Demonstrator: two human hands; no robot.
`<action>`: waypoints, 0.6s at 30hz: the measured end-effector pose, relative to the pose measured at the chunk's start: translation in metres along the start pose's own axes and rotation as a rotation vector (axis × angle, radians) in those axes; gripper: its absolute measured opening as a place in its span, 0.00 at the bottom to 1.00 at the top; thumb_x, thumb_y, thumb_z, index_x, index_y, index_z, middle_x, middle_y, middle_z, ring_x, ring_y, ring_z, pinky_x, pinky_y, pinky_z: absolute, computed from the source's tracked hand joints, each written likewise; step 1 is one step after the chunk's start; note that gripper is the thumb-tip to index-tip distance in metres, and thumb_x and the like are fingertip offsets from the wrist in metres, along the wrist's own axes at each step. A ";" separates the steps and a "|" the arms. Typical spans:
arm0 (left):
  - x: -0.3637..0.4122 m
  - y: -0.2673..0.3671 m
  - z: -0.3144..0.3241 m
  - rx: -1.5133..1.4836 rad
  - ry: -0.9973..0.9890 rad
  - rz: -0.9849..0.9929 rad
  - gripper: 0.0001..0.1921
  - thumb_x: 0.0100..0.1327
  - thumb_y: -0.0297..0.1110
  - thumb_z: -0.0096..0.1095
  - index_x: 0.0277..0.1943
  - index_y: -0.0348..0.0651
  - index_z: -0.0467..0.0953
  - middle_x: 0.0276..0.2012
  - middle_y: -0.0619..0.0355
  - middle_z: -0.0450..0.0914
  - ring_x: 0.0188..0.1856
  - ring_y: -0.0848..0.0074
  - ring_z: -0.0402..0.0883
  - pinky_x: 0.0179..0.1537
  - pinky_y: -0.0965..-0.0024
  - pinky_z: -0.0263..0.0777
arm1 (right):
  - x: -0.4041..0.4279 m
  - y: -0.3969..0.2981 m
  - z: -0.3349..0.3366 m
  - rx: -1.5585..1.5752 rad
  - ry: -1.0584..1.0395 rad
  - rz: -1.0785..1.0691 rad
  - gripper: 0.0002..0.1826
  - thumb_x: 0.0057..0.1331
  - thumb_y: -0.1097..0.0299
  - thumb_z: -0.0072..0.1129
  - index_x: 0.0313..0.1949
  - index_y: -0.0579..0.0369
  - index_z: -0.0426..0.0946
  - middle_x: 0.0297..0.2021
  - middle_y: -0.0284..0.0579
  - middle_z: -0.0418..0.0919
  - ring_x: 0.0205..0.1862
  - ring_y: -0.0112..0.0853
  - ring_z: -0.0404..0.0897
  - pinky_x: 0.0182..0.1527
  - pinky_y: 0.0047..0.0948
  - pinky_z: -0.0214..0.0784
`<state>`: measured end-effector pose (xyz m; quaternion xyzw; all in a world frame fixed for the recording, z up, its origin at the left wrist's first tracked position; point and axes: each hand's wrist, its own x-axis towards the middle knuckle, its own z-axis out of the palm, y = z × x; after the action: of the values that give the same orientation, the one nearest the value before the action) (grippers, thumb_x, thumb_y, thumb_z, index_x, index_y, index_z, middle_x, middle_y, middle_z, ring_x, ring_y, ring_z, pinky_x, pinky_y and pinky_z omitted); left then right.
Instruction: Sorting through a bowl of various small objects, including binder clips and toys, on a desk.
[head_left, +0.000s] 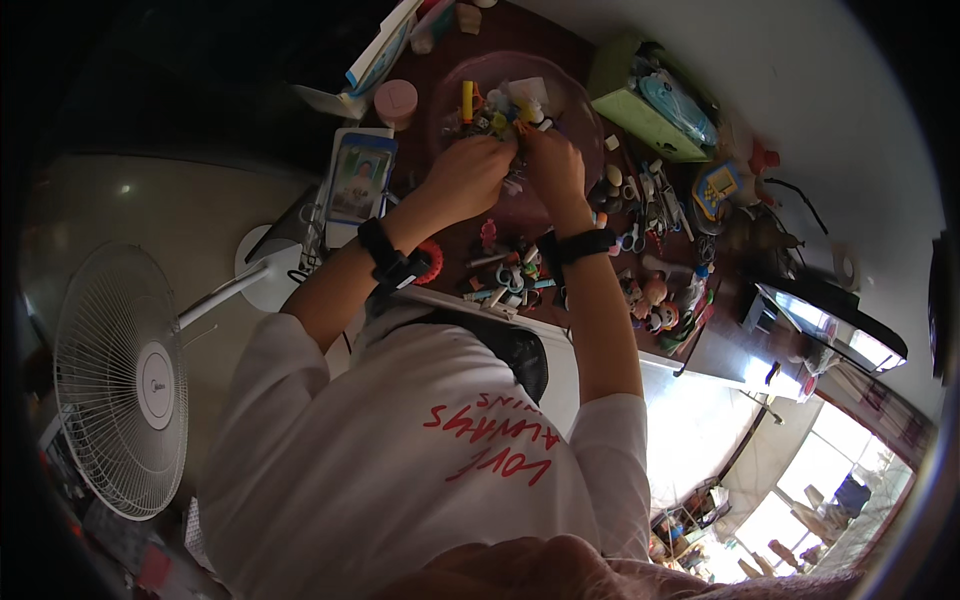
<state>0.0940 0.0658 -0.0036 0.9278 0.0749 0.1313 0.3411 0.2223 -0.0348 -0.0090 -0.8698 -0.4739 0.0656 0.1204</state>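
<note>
Both hands meet over a round, pinkish translucent basin (469, 71) that holds a jumble of small items. My left hand (474, 171) is curled at the basin's near side, its fingertips close to my right hand (556, 161). A small orange piece (523, 128) shows right by my right fingertips; whether either hand grips something is hidden by the fingers. Around them in the basin lie a yellow stick-shaped piece (467, 102), a white packet or card (529, 91) and a yellow-and-white figurine (532, 112).
Stationery and scissors (514, 279) are piled at the near table edge. To the right lie more tools (660, 199), small dolls (658, 307) and a yellow-blue handheld game (718, 189). A green box (637, 105) stands behind. At left are a pink round container (395, 103) and a fan (124, 382).
</note>
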 end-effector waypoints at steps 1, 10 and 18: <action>0.002 -0.001 0.001 0.011 -0.014 -0.007 0.14 0.58 0.23 0.54 0.49 0.36 0.71 0.40 0.46 0.76 0.45 0.55 0.75 0.46 0.58 0.69 | 0.001 -0.001 0.003 -0.020 0.012 0.022 0.10 0.54 0.76 0.55 0.38 0.57 0.75 0.34 0.50 0.77 0.37 0.47 0.79 0.38 0.41 0.74; 0.024 -0.013 0.016 -0.053 -0.002 -0.027 0.12 0.56 0.24 0.57 0.45 0.35 0.73 0.32 0.47 0.80 0.39 0.54 0.78 0.40 0.59 0.72 | 0.000 0.000 -0.008 0.290 0.014 0.098 0.11 0.55 0.74 0.57 0.39 0.61 0.77 0.34 0.53 0.80 0.35 0.44 0.82 0.38 0.36 0.75; 0.018 0.003 -0.007 -0.500 0.132 -0.063 0.15 0.55 0.27 0.64 0.46 0.37 0.78 0.36 0.49 0.82 0.40 0.67 0.83 0.39 0.71 0.75 | -0.034 0.000 -0.032 1.218 0.111 0.268 0.10 0.60 0.77 0.56 0.42 0.67 0.76 0.37 0.45 0.80 0.38 0.28 0.81 0.41 0.24 0.74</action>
<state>0.1094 0.0722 0.0069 0.8012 0.0913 0.1954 0.5582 0.2110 -0.0684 0.0218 -0.6990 -0.2314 0.2932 0.6098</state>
